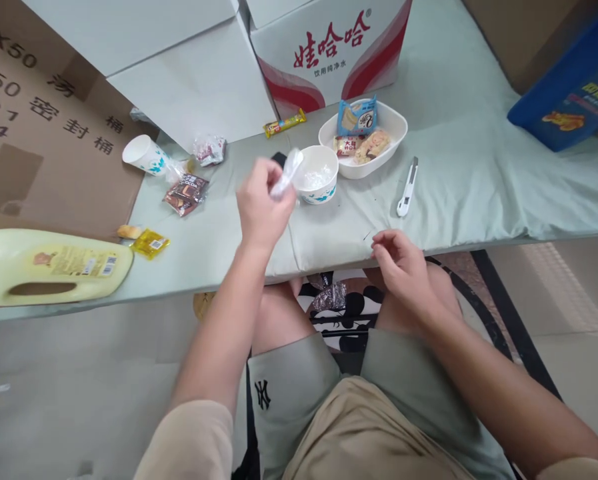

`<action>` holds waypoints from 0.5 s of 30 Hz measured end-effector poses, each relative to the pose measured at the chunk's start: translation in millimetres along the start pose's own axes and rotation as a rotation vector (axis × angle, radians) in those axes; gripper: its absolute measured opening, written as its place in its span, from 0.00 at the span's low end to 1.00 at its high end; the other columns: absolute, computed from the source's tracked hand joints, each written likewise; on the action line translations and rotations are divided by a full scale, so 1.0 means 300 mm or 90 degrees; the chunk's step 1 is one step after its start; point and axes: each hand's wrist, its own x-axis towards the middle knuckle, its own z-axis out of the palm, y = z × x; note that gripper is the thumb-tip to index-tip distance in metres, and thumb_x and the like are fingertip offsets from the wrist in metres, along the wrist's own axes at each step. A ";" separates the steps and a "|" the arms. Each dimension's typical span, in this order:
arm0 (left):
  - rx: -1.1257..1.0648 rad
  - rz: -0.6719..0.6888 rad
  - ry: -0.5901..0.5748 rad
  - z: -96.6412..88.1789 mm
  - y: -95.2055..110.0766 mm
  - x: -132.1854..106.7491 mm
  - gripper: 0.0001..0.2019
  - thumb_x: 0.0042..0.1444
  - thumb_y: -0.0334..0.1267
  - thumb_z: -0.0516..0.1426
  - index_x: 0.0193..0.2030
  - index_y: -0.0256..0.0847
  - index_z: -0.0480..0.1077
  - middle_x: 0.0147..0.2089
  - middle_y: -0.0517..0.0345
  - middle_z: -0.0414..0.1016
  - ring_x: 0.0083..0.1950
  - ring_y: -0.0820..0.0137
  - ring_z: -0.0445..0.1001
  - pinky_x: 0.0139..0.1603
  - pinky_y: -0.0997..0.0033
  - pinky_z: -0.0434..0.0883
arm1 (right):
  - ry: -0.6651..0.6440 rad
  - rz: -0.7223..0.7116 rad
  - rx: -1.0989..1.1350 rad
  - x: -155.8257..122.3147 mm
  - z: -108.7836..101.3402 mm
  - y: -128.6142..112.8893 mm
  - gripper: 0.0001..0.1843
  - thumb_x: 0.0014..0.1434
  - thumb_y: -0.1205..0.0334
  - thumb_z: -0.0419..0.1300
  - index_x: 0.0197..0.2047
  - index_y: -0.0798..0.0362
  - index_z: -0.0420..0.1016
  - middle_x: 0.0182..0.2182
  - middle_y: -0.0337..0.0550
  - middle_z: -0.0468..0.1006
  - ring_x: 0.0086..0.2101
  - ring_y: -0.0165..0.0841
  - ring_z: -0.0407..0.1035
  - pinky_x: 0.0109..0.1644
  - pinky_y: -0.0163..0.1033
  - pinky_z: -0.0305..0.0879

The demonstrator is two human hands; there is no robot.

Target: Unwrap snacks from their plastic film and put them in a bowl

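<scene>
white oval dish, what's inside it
A blue packet, a red-and-white packet and a light-brown snack sit in the dish. They hide part of its floor; anything beneath cannot be seen.

Bare worktop (473,190) stretches from the knife (407,190) rightward to the blue container (569,87), wide enough for a hand to sweep. The knife lies flat and can be passed over. Between the right hand (401,267) and the bowl (323,193) runs an open lane; the left hand (265,207), holding a white piece (286,175), blocks the bowl's left side. The tray (397,137) crowds the bowl's far right, and the printed box (323,73) walls off the back. Leftward, the cocoa packet (186,192) and jug (103,283) obstruct.
</scene>
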 end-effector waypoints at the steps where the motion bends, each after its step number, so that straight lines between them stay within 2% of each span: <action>1: 0.054 0.021 -0.033 0.029 0.008 0.070 0.10 0.53 0.30 0.63 0.37 0.44 0.67 0.38 0.55 0.72 0.45 0.63 0.75 0.50 0.63 0.73 | -0.023 0.004 -0.002 -0.017 -0.014 0.000 0.07 0.63 0.58 0.56 0.42 0.50 0.72 0.32 0.39 0.75 0.32 0.32 0.70 0.39 0.40 0.66; 4: 0.245 0.017 -0.218 0.148 0.021 0.237 0.07 0.52 0.30 0.63 0.35 0.42 0.69 0.36 0.51 0.73 0.49 0.53 0.77 0.54 0.54 0.72 | -0.076 0.007 -0.017 -0.086 -0.049 -0.009 0.07 0.65 0.59 0.56 0.41 0.51 0.72 0.31 0.39 0.75 0.30 0.31 0.70 0.35 0.37 0.65; 7: 0.401 0.011 -0.417 0.248 0.029 0.323 0.06 0.46 0.32 0.65 0.29 0.39 0.72 0.30 0.52 0.71 0.47 0.51 0.78 0.52 0.52 0.73 | -0.117 -0.039 -0.056 -0.186 -0.078 -0.026 0.07 0.66 0.62 0.54 0.41 0.52 0.72 0.31 0.41 0.77 0.31 0.31 0.71 0.35 0.36 0.65; 9: 0.431 0.015 -0.562 0.275 0.043 0.350 0.05 0.43 0.32 0.65 0.27 0.38 0.73 0.27 0.54 0.70 0.43 0.53 0.78 0.51 0.53 0.73 | -0.201 -0.081 -0.076 -0.269 -0.091 -0.035 0.08 0.68 0.65 0.52 0.42 0.52 0.73 0.33 0.41 0.78 0.33 0.31 0.73 0.37 0.35 0.66; 11: 0.456 -0.010 -0.673 0.273 0.070 0.362 0.04 0.42 0.32 0.65 0.26 0.38 0.73 0.25 0.54 0.70 0.41 0.54 0.78 0.49 0.54 0.73 | -0.340 -0.091 -0.085 -0.353 -0.099 -0.036 0.10 0.68 0.67 0.50 0.43 0.51 0.73 0.36 0.42 0.79 0.36 0.31 0.74 0.39 0.35 0.67; 12: 0.481 -0.016 -0.675 0.265 0.088 0.365 0.04 0.42 0.32 0.65 0.26 0.38 0.73 0.26 0.53 0.70 0.42 0.53 0.79 0.48 0.54 0.73 | -0.404 -0.084 -0.093 -0.392 -0.103 -0.032 0.11 0.67 0.68 0.50 0.45 0.51 0.73 0.38 0.42 0.80 0.37 0.32 0.74 0.41 0.36 0.67; 13: 0.513 -0.011 -0.636 0.253 0.108 0.365 0.05 0.42 0.32 0.65 0.26 0.38 0.74 0.27 0.52 0.71 0.44 0.51 0.79 0.49 0.52 0.72 | -0.452 -0.072 -0.109 -0.427 -0.108 -0.027 0.11 0.67 0.68 0.50 0.46 0.51 0.73 0.39 0.42 0.80 0.38 0.33 0.75 0.41 0.36 0.68; 15: 0.550 0.037 -0.487 0.222 0.149 0.358 0.07 0.43 0.35 0.67 0.28 0.38 0.73 0.30 0.49 0.72 0.49 0.46 0.78 0.51 0.49 0.70 | -0.516 -0.047 -0.156 -0.485 -0.123 -0.009 0.13 0.67 0.68 0.50 0.47 0.50 0.74 0.40 0.42 0.80 0.40 0.35 0.76 0.43 0.38 0.68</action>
